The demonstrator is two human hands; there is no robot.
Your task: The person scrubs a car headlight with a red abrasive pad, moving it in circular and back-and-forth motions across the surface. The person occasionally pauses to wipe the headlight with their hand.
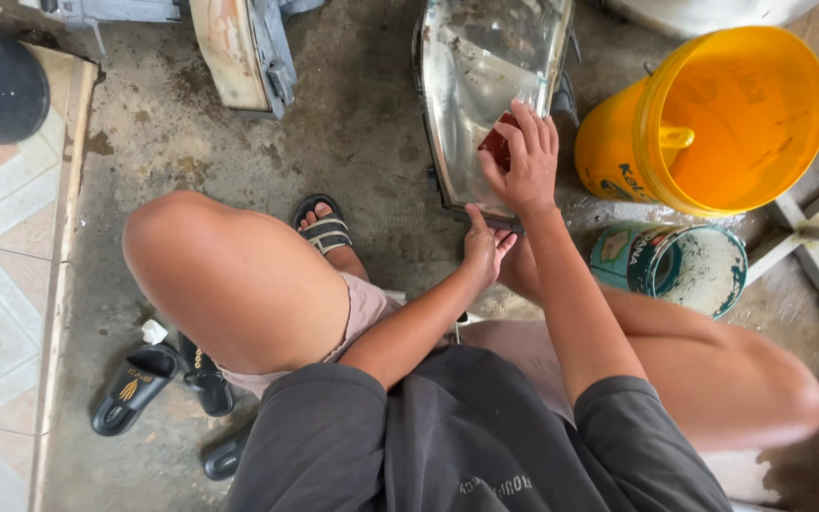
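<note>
Headlight lens — lying face-up on the concrete floor, between the knees and just left of the yellow bucket. Cloudy and dull over most of its clear cover, near edge resting just ahead of the feet.

Probably a rubbing or sanding pass over the lens. To do it well: keep the small dark-red pad flat against the curve rather than on a corner; work in even, overlapping strokes; press steadily, not hard, so no patch gets scored deeper than the rest. Worth bracing the housing firmly at the near edge so it cannot skid on the gritty floor.

Right hand — laid on the lens, fingers extended and close together, pressing the red pad down under the fingertips, thumb tucked at the pad's lower side. Left hand — lower, at the near rim of the headlight, fingers curled loosely with the thumb up against the edge; steadying it, by the look of it, though whether gripping or merely touching cannot be told.

Further out: a used paint tin just below the bucket, a sandalled foot left of the lens, loose black sandals by the tiled step.
</note>
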